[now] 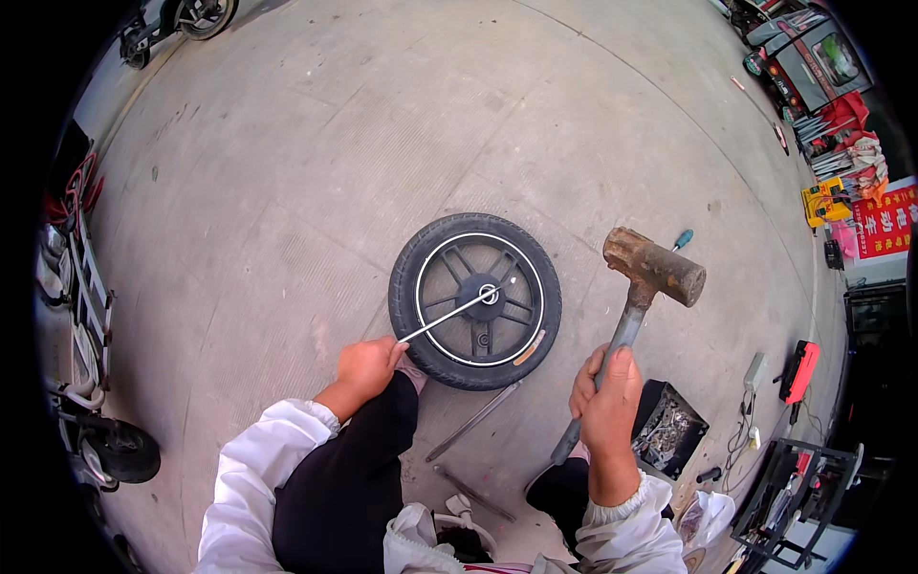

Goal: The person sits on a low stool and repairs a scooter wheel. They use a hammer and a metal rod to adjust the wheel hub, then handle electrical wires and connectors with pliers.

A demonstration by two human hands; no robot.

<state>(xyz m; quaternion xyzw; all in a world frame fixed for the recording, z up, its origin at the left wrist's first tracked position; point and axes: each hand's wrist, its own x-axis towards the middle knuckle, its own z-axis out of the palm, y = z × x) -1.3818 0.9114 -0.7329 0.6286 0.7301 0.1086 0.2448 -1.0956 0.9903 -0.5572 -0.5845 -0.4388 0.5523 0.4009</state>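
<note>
R hand [610,404] grips hammer [642,290], red sign [885,226] w/ lettering far R.

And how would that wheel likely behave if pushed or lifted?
Lying face up, the wheel would probably slide rather than roll. Its thick tyre and spokes suggest something stiff and fairly heavy; stood upright, it could roll, being round.

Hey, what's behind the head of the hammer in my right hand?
Behind the rusty, blocky metal hammer head, a slim, teal-handled tool lies on the grey concrete floor. The head covers its other end, hiding the tip.
</note>
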